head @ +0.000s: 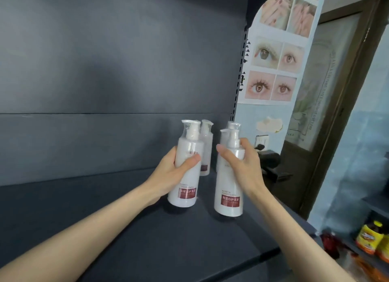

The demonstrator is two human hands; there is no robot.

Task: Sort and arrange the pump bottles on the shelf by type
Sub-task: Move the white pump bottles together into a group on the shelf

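Observation:
My left hand [174, 174] grips a white pump bottle [185, 189] with a dark red label, its base at or just above the dark shelf [105, 218]. My right hand [242, 166] grips a matching white pump bottle [229, 197] around its shoulder, a little to the right. Behind them stand two more white pump bottles, one back left [205, 153] and one back right [231, 127], mostly hidden by the front pair. All wear clear plastic wrap over the pumps.
The dark back panel [105, 71] closes the shelf behind. The shelf's right end is by a slotted upright [242, 66]. Beyond it hang posters [273, 71] on a wall, beside a door frame [336, 113]. Orange bottles [370, 239] sit on a lower rack at right.

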